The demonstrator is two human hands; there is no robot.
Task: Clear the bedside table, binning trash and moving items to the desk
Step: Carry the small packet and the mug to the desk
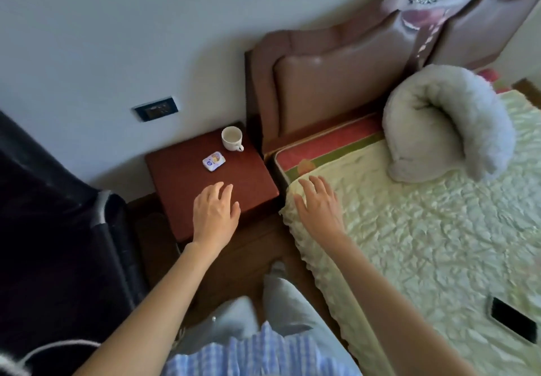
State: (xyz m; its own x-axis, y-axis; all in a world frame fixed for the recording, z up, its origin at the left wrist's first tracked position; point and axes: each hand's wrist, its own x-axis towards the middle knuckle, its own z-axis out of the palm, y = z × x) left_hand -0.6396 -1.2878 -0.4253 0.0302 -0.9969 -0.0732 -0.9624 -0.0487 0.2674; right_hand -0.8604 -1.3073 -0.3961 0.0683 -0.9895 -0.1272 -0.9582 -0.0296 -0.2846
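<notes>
just beyond the fingertips of the left hand (215, 210), on the square reddish-brown wooden bedside table (187, 205), lie the two things left to clear: a small blue-and-white printed packet (214, 161), nearest the hand, and farther on toward the back corner a small white ceramic cup with a handle (232, 138). neither has been touched as far as can be seen, so the job looks to be at its start or with these two remaining; no bin and no desk are in view. the left hand hovers low over the near part of the tabletop, palm down, fingers loosely spread and holding nothing. the right hand (319, 208) is off to its side over the edge of the pale green quilted bedspread (424, 229), likewise flat, spread and empty. the packet looks light, crinkly and flat, probably a wrapper or sachet for the bin, though its print is too small to read. the cup stands upright, handle turned toward the hands, and its inside looks stained or nearly empty; it likely goes to the desk. well to the right of the right hand, a dark phone (512, 323) lies on the bedspread.
</notes>
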